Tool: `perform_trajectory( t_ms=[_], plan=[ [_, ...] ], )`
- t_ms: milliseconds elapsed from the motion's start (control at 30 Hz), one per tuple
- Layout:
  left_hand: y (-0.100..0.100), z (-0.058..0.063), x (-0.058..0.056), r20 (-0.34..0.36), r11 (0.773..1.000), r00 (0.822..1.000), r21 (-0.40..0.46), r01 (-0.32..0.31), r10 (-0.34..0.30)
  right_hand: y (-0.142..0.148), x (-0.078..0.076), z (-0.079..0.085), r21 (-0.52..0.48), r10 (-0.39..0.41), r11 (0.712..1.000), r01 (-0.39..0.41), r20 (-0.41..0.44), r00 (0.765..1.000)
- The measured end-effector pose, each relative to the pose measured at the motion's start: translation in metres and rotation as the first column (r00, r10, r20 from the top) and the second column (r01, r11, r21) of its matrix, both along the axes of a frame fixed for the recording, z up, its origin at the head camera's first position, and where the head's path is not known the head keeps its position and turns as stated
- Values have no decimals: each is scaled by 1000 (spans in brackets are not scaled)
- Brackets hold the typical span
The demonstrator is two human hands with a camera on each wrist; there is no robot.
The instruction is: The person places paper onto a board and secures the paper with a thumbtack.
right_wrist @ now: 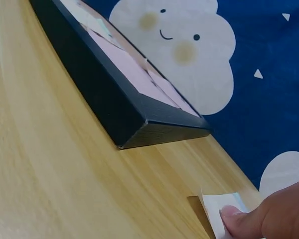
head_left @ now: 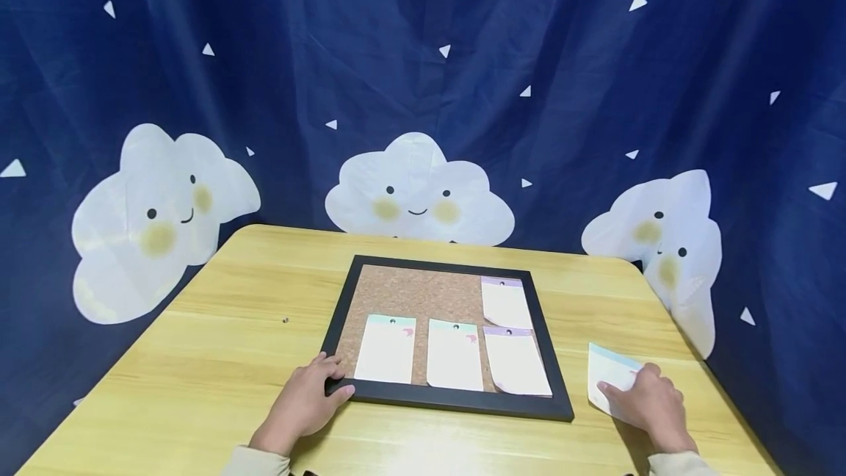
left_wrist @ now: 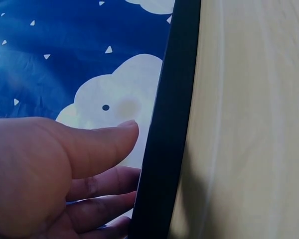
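A corkboard (head_left: 423,286) in a black frame lies on the table. My left hand (head_left: 305,397) rests at its front left corner, fingers by the left side and thumb by the front edge. In the left wrist view, the fingertips (left_wrist: 130,201) meet the black frame (left_wrist: 164,129). To the right of the board, my right hand (head_left: 651,404) pinches a white note sheet (head_left: 604,377) with a light blue top strip, thumb on its face. Two green-topped notes (head_left: 385,355) and two purple-topped notes (head_left: 518,366) are on the cork, each with a small round pin at its top.
A tiny metallic object (head_left: 286,319) lies on the wooden table (head_left: 218,329), left of the board. Behind the table hangs a dark blue curtain (head_left: 423,87) with smiling clouds and white triangles.
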State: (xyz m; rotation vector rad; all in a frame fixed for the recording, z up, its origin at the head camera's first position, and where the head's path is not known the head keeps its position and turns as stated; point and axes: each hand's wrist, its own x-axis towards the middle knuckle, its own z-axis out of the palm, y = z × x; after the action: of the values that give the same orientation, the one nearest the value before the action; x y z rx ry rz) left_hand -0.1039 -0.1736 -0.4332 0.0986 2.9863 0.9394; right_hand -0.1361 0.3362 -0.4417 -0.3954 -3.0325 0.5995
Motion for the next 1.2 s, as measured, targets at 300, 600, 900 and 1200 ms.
perform_trajectory(
  t_ms=[300,600,900,1200],
  plan=[
    [0,-1,2,1,1000,1000,8,-1,1,0,-4,1,-24,21,999,-22,-57,998],
    [0,0,2,-11,1000,1000,0,7,-7,6,-6,1,-74,19,997,-22,-36,999],
    [0,-1,2,-15,1000,1000,2,5,-5,5,-8,0,-107,0,994,-8,-77,997],
    [1,-1,1,-18,1000,1000,-5,-2,2,5,-6,-1,-161,11,986,-32,-126,992]
  ],
)
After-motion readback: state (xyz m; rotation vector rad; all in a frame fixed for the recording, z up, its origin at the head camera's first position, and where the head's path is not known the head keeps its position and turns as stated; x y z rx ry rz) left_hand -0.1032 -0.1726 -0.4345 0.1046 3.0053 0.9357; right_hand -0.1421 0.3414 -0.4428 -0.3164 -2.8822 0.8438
